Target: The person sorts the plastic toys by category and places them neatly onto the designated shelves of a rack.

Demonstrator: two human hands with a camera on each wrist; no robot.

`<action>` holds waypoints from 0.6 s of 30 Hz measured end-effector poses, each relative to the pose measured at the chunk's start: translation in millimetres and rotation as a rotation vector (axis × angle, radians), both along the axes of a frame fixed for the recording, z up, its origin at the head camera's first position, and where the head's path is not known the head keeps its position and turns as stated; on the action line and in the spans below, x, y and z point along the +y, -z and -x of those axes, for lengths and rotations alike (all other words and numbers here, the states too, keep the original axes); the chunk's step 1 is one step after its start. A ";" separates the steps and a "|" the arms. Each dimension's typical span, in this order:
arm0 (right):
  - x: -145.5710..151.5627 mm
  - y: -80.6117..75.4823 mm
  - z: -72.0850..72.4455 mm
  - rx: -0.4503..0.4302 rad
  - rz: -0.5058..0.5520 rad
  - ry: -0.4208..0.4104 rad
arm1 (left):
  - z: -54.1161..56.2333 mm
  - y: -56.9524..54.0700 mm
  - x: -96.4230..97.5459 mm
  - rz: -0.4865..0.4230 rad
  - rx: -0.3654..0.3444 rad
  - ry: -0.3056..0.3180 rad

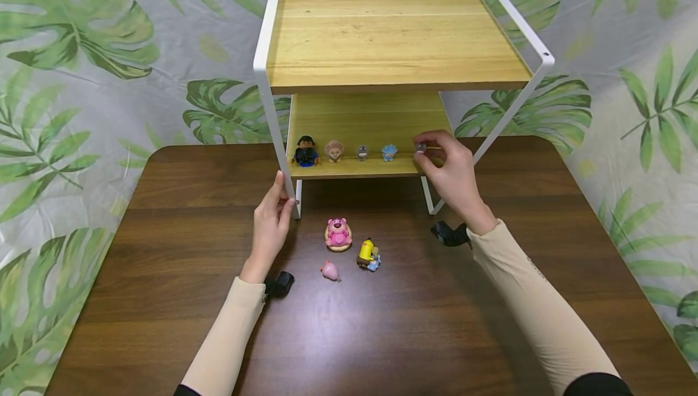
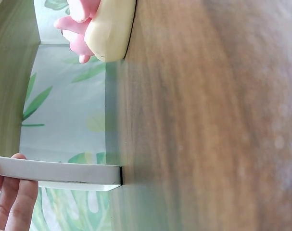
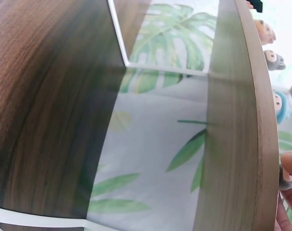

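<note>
My right hand (image 1: 452, 172) pinches a small grey figurine (image 1: 420, 148) between thumb and fingers at the right end of the lower shelf board (image 1: 365, 114). In the right wrist view this grey figurine (image 3: 286, 178) shows partly behind the fingertips, over the board's edge. My left hand (image 1: 269, 217) grips the white metal leg (image 2: 59, 172) of the shelf unit, fingers on one side of it. Left of the held figurine stand a blue figurine (image 1: 389, 152), a small grey one (image 1: 362, 152), a tan fluffy-headed one (image 1: 334, 150) and a dark-capped toy man (image 1: 306, 152), in a row.
On the brown table (image 1: 382, 335) before the shelf lie a pink bear figure (image 1: 339, 234) on a cream base, a yellow-topped figurine (image 1: 368, 254) and a small pink figure (image 1: 329, 270). The upper shelf board (image 1: 392, 39) overhangs the row. A leaf-patterned cloth (image 1: 82, 33) hangs behind.
</note>
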State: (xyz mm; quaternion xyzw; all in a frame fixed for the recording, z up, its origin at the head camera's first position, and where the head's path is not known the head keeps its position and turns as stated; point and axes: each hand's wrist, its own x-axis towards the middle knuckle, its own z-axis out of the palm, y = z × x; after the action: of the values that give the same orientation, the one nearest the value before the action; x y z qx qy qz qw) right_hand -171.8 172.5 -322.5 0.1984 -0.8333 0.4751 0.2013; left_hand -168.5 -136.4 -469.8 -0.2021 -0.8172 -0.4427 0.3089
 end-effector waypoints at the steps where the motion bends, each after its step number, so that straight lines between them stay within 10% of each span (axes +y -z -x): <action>1: 0.0 0.2 -0.1 -0.004 -0.003 -0.002 | 0.0 0.0 0.0 0.001 -0.001 0.000; 18: 0.8 -2.2 -4.3 0.045 0.040 -0.018 | 1.0 0.8 -0.3 -0.001 0.002 -0.005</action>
State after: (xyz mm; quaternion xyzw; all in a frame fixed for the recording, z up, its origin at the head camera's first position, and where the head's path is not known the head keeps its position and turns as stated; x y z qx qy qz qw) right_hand -167.5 173.3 -320.3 0.2124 -0.8171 0.4891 0.2194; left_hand -169.5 -136.7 -470.6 -0.2004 -0.8170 -0.4423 0.3108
